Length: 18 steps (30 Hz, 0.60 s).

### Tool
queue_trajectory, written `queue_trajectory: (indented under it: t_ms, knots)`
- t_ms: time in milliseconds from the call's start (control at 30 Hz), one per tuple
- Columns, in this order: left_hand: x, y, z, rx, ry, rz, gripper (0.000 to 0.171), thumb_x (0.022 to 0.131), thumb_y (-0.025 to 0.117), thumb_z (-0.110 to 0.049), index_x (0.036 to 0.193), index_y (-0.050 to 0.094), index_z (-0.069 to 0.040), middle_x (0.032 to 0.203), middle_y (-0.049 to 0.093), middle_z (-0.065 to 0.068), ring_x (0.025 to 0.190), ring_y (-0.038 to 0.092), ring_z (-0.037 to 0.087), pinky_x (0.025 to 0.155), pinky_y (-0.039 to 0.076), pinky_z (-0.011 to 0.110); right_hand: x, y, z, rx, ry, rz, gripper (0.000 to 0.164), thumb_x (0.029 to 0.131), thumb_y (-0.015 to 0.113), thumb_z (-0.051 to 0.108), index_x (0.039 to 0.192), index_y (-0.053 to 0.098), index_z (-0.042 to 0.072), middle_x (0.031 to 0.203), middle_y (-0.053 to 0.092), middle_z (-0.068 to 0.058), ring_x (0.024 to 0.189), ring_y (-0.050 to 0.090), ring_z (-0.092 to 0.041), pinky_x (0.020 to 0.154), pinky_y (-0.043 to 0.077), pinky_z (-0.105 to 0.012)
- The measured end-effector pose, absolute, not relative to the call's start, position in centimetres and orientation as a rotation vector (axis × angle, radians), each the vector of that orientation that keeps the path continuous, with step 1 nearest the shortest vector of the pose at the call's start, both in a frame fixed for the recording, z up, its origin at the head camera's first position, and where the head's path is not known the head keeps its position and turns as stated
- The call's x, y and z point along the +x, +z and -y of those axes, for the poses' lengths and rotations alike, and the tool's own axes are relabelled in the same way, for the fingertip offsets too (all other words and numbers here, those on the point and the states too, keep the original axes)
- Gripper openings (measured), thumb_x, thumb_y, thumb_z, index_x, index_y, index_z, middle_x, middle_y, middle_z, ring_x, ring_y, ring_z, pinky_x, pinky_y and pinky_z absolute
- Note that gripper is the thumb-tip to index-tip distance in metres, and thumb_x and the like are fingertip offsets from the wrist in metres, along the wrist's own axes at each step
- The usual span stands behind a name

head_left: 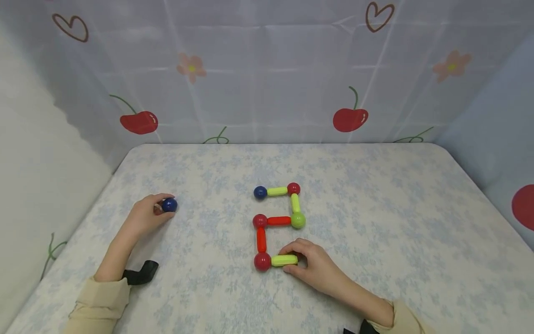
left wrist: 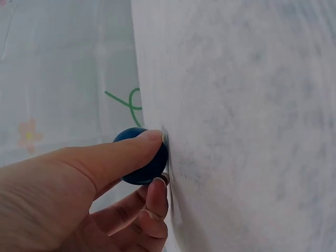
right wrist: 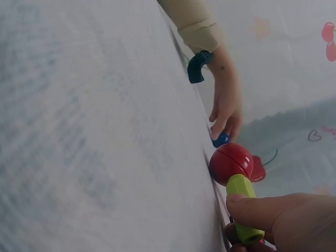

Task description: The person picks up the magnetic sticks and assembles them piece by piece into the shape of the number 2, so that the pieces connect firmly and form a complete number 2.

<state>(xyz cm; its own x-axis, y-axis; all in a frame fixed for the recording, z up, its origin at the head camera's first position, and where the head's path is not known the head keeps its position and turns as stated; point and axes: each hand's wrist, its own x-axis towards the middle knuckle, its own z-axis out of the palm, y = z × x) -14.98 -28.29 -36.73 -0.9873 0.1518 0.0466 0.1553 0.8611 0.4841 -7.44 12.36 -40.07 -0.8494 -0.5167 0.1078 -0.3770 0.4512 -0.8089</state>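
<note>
Right hand [head_left: 319, 269] pinches one of three green rods [head_left: 284, 260].

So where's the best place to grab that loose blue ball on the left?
Pinch the blue ball across its widest part, from above and the left, as the left hand does. It is round and smooth, so fingers placed off-centre would likely slip. It lies apart from the other pieces.

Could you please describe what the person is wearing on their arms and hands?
Both hands, the left hand and the right hand, are bare, with no gloves or rings visible. Each arm has a beige sleeve ending at the wrist, with a black strap beside each cuff.
</note>
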Motion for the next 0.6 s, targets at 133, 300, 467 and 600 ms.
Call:
queue_trajectory:
  t_ms: [133,300,467,600]
  knots:
    - [-14.9,-37.1,28.3,-0.225,-0.901,3.0,0.045,0.085,0.069,-0.012,0.125,0.054,0.004,0.099,0.059,0.02,0.083,0.057,0.03,0.069,0.046,0.045,-7.5,-40.0,-12.4,-0.765,-1.381,-2.528,0.025,0.078,0.076,0.008,0.1,0.066,0.015,0.094,0.059,0.011,0.08,0.053,-0.01,0.071,0.047,-0.026]
    - [-15.0,-37.3,27.7,-0.204,-1.049,3.014,0.049,0.087,0.069,-0.021,0.127,0.054,0.001,0.111,0.057,0.024,0.091,0.058,0.032,0.072,0.048,0.043,-7.5,-39.9,-12.6,-0.733,-1.426,-2.478,0.024,0.08,0.075,0.009,0.101,0.066,0.014,0.095,0.06,0.009,0.083,0.054,-0.013,0.074,0.047,-0.028]
    - [-14.7,-37.3,26.5,-0.239,-1.135,2.993,0.048,0.086,0.07,-0.022,0.127,0.055,-0.002,0.114,0.057,0.022,0.091,0.059,0.03,0.072,0.049,0.04,-7.7,-39.8,-13.0,-0.697,-1.459,-2.41,0.025,0.082,0.073,0.009,0.105,0.066,0.014,0.098,0.062,0.008,0.084,0.054,-0.014,0.073,0.047,-0.028]
    - [-14.5,-37.1,24.8,-0.323,-1.206,2.945,0.046,0.085,0.071,-0.017,0.126,0.057,-0.003,0.112,0.059,0.019,0.088,0.06,0.027,0.068,0.05,0.036,-7.9,-39.6,-13.2,-0.64,-1.517,-2.323,0.026,0.082,0.073,0.009,0.106,0.066,0.011,0.097,0.062,0.004,0.079,0.054,-0.015,0.066,0.045,-0.025]
